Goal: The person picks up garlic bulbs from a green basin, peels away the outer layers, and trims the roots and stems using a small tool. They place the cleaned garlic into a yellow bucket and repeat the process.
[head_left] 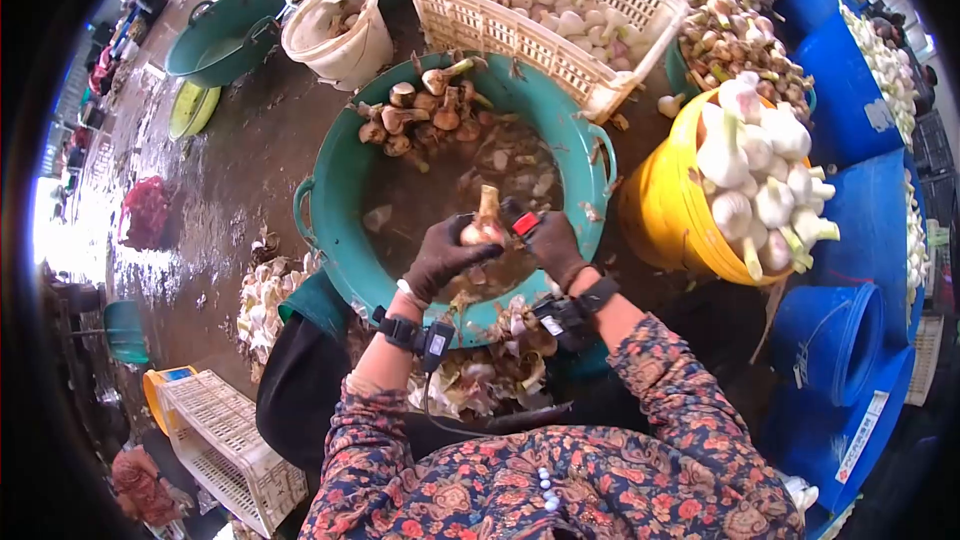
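My left hand (442,258), in a dark glove, grips a garlic bulb (484,224) with its stem pointing up, over the green tub (338,178). Just right of the bulb, my gloved right hand (556,248) is closed around a small black-and-red tool (524,223); its working end is hard to make out. Murky water with floating skin bits fills the tub. Unpeeled garlic bulbs (430,112) are heaped at its far side. Peeled-off garlic skins (480,385) lie at the near rim, below my wrists.
A yellow bucket (655,195) full of white garlic stands right of the tub. Behind are a cream crate (470,20) of garlic and a white bucket (335,40). Blue bins (860,210) line the right side. Another crate (225,440) sits at lower left on wet floor.
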The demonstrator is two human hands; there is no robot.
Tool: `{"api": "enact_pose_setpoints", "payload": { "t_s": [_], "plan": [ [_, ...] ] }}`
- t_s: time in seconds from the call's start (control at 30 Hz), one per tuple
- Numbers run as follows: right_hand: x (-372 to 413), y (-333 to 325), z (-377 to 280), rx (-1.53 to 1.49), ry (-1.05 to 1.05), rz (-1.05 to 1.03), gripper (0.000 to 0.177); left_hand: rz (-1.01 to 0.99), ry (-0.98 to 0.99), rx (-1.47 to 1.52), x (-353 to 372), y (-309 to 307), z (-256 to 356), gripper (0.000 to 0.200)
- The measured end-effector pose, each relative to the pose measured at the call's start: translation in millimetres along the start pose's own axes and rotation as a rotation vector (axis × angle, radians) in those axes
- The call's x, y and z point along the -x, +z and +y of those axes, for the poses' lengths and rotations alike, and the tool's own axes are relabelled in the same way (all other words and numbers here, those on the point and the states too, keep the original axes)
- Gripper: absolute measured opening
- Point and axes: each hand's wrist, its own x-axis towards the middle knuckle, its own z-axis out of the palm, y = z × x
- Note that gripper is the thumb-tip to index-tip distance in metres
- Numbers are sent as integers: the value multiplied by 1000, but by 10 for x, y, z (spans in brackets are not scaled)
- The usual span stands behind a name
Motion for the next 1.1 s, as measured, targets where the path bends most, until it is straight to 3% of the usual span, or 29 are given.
{"api": "enact_pose_setpoints", "payload": {
  "t_s": [0.03,0.07,0.13,0.2,0.27,0.4,0.47,0.5,0.6,0.63,0.67,0.73,0.8,0.87,0.93,0.97,1.0,1.07,1.1],
  "plan": [
    [93,15,-98,5,48,-5,45,-17,1,-36,111,115,238,52],
    [197,4,-184,10,96,-15,48,52,229,-410,137,181,232,56],
    [311,-139,-358,39,124,-35,49,69,295,-614,272,272,464,54],
    [388,-254,-363,90,-30,-97,47,60,306,-634,375,305,507,56],
    [461,-242,-274,130,-26,-113,42,43,319,-657,443,311,514,57],
    [638,-384,-270,-106,1,-234,28,-73,260,-627,545,245,513,60],
    [728,-465,-295,-672,264,-387,32,-139,-36,260,664,253,503,69],
    [749,-478,-255,-777,295,-440,26,-160,-21,335,711,292,491,65],
    [866,-668,-605,-988,418,-432,33,18,-32,441,798,613,443,63],
    [883,-636,-557,-815,287,-531,39,51,-8,467,829,711,438,65],
    [878,-603,-508,-817,287,-535,39,12,-25,375,843,740,442,73],
    [893,-569,-453,-1257,556,-610,39,155,110,-16,843,705,375,80],
    [892,-543,-363,-1156,483,-571,37,334,178,-329,801,611,306,86],
    [736,-451,-147,-585,305,-582,35,338,272,-512,778,543,427,85],
    [655,-328,51,-512,246,-662,35,38,363,-677,748,446,515,73],
    [623,-271,159,-483,177,-720,33,-182,124,-418,729,379,445,49],
    [626,-277,126,-450,108,-777,32,-180,118,-416,724,374,385,49],
    [674,-293,63,-616,143,-848,35,-139,-141,-397,703,356,274,29],
    [709,-326,-23,-507,-14,-704,38,-36,-64,-357,743,394,258,20]
  ]
}}
